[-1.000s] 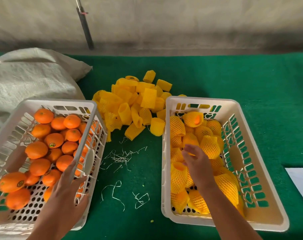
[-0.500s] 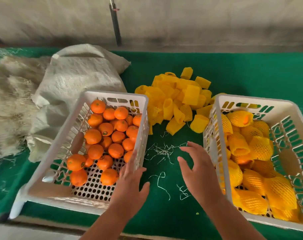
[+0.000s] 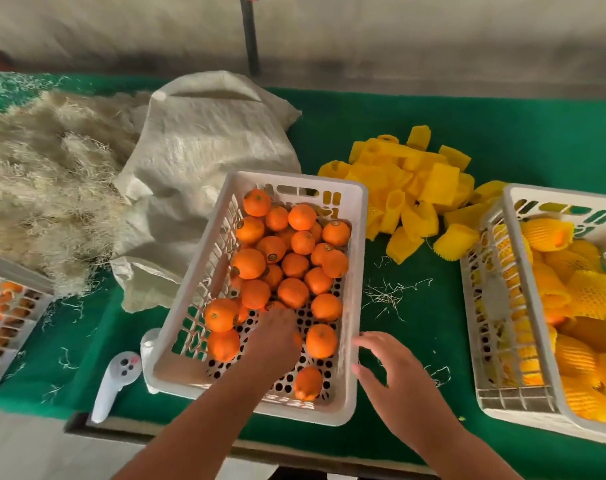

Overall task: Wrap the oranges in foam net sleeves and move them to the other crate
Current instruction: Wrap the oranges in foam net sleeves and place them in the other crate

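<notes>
Here the left hand [image 3: 273, 336] reaches into the middle crate [image 3: 358, 216] among bare oranges [image 3: 291, 258]; whether it grips one, I cannot tell. Several oranges carry small dark stickers, too small to read. The right hand [image 3: 395, 379] hovers with fingers spread near the crate's right rim. Foam net sleeves [image 3: 412, 188] lie piled on the bench [image 3: 519, 133], and wrapped oranges [image 3: 571, 282] fill the right crate [image 3: 523, 199].

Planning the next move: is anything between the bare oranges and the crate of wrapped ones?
Only the near wall of the wrapped-orange crate. The green table between it and the bare-orange crate holds just thin straw scraps; the foam sleeve pile lies farther back.
</notes>
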`<state>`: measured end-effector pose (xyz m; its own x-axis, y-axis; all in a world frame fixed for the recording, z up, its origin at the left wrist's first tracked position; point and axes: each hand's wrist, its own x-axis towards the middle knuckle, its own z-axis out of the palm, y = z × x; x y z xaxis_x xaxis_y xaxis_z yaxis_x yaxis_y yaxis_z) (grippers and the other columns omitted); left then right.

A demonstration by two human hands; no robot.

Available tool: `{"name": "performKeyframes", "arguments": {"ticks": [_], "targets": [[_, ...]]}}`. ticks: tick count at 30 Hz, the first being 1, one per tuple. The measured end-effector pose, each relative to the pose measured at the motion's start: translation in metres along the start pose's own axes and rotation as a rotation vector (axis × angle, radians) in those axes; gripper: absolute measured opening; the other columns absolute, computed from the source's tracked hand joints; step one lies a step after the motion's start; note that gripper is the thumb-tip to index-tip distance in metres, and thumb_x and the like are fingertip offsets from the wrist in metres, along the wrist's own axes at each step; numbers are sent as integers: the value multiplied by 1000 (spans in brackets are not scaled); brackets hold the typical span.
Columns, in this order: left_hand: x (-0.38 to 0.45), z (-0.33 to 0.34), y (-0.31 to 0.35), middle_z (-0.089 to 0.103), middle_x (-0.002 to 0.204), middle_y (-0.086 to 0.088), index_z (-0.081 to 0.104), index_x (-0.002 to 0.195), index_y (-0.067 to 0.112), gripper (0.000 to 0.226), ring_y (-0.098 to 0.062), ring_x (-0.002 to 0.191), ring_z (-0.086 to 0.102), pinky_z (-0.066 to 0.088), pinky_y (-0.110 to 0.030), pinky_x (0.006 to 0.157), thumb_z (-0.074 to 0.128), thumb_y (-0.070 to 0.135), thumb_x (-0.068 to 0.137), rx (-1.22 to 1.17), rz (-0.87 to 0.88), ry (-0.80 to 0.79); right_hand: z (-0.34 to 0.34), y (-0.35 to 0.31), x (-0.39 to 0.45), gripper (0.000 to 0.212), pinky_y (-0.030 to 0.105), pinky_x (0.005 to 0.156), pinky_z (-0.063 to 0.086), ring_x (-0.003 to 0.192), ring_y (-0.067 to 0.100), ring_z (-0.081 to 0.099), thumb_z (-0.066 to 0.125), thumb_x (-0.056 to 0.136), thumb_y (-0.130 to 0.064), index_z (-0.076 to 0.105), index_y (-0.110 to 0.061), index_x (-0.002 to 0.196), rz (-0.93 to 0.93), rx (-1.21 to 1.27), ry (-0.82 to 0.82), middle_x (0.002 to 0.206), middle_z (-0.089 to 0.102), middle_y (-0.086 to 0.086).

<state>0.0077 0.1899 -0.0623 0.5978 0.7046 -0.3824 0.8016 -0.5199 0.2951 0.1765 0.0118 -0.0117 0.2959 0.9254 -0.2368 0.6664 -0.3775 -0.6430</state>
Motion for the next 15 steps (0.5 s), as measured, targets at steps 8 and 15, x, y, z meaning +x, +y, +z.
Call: {"name": "performKeyframes", "arguments": {"ticks": [8,15], "targets": [[29,10,-12,39,138,-9,57,124,15,35,-28,130,38,55,-42,93,62,5,92,415,148,-249,-9,3,-12,42,27,121,35,140,-11,39,61,102,-43,53,-45,143,134,32,106,146,49,-32],[40,23,-14,42,135,-3,55,131,22,50,-27,130,40,50,-40,83,72,9,86,528,180,-259,-6,6,-21,40,17,117,35,132,-18,40,61,102,-41,51,-47,141,189,50,131,141,49,-36]]}}
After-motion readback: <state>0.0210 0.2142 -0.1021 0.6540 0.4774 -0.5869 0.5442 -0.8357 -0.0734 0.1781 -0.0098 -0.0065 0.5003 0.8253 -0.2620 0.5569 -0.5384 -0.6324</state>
